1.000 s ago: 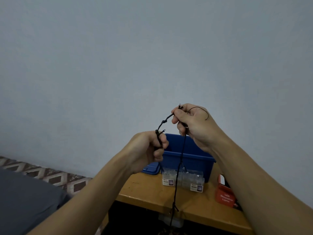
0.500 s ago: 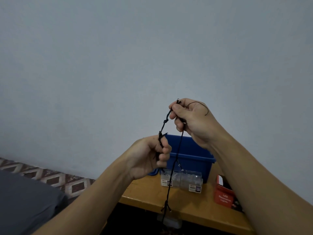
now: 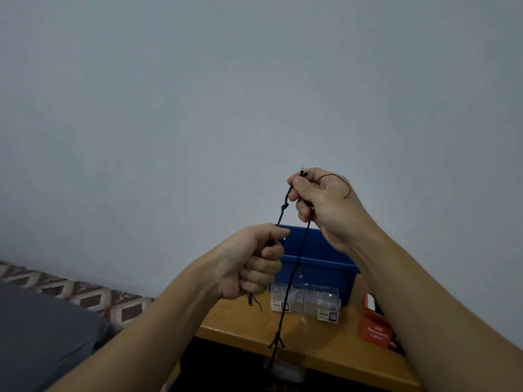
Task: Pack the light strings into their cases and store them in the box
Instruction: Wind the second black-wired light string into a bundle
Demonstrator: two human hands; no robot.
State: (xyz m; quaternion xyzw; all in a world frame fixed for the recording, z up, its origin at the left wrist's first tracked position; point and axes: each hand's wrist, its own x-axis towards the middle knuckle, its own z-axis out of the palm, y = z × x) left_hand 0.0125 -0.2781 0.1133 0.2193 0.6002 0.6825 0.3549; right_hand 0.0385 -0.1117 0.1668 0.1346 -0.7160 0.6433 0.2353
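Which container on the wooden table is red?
The small red cardboard carton with white lettering, rightmost on the wooden table; the plastic bin is blue and the labelled plastic cases are clear.

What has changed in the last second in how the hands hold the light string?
The left hand dropped slightly and the right hand rose a little, so the string between them, bowed before, now runs straight. Both kept their grip; box and cases stayed put.

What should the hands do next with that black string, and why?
Probably the right hand should lift a loop of the hanging light string across to the left hand: a long tail dangles past the table edge, too loose for the clear cases.
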